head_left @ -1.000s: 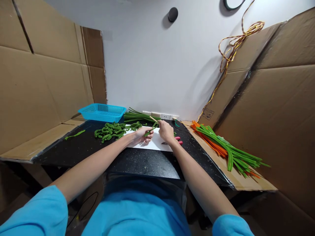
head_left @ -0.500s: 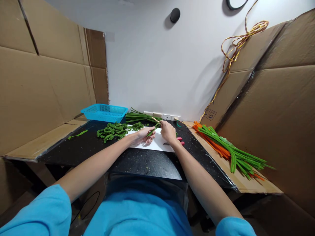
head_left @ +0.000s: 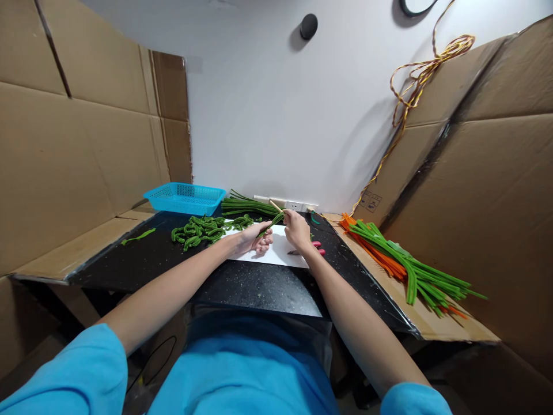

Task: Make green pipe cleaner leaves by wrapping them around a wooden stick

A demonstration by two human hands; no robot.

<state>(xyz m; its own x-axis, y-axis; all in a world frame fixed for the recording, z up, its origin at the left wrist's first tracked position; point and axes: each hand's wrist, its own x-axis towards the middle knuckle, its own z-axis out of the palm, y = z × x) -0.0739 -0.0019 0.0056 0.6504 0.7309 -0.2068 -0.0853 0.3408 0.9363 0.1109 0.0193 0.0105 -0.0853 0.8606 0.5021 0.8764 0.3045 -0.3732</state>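
Green fuzzy strands (head_left: 271, 225) were pinched between your left hand (head_left: 256, 238) and right hand (head_left: 297, 229), held close together above the white sheet (head_left: 250, 257). A loose pinch could have let the strands spring apart. A low right forearm (head_left: 328, 283) could have nudged the red-handled pliers (head_left: 318, 252). The blue basket (head_left: 185, 207), rear left on the counter (head_left: 263, 290), showed its perforated floor.

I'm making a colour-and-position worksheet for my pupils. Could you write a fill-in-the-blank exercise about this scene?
The left hand and right hand work above a flat sheet coloured ____.
The looped chenille stems lie on the person's ____ side of it.
The plastic basket is bright ____.
Bright green chenille stems lie partly over others coloured ____.

white; left; blue; orange
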